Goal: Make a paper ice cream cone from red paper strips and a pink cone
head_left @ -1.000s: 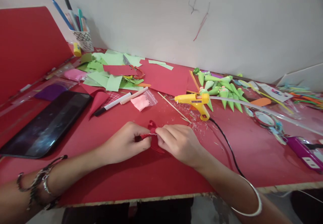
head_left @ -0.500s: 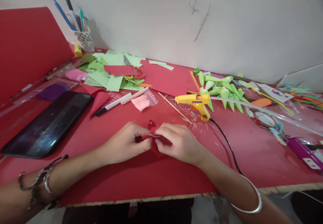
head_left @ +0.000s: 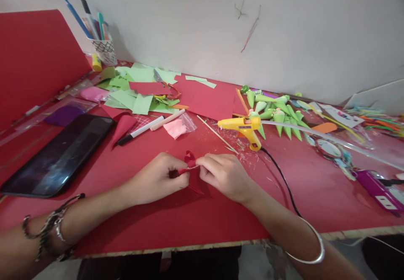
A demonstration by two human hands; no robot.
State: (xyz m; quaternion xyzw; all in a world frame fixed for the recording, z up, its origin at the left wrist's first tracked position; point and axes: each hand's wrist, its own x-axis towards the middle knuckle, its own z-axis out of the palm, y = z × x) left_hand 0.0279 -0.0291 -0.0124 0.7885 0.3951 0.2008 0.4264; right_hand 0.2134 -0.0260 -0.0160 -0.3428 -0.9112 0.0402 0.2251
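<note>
Between my hands, just above the red tabletop [head_left: 170, 225], is a small curled piece of red paper [head_left: 190, 158] with a pale line along one edge. My left hand [head_left: 160, 179] pinches its left side between thumb and fingers. On the right side, my right hand [head_left: 222, 174] is closed on the same piece, thumb tucked under the fingers. Part of the paper is hidden behind the fingertips. Beyond my right hand a yellow glue gun [head_left: 241, 125] lies on its side, a clear glue stick in its back end.
A black phone [head_left: 59, 156] lies at left, near a marker [head_left: 141, 130] and a rolled red paper cone [head_left: 123, 130]. Green paper scraps [head_left: 126, 99] and scissors [head_left: 172, 91] are at the back. Green paper cones [head_left: 279, 118] sit behind the glue gun; its black cord [head_left: 284, 179] runs toward the front edge.
My right hand's thumb and fingers have drawn closer together at the red paper's edge and shifted slightly right. The left hand keeps its pinch almost unmoved.
</note>
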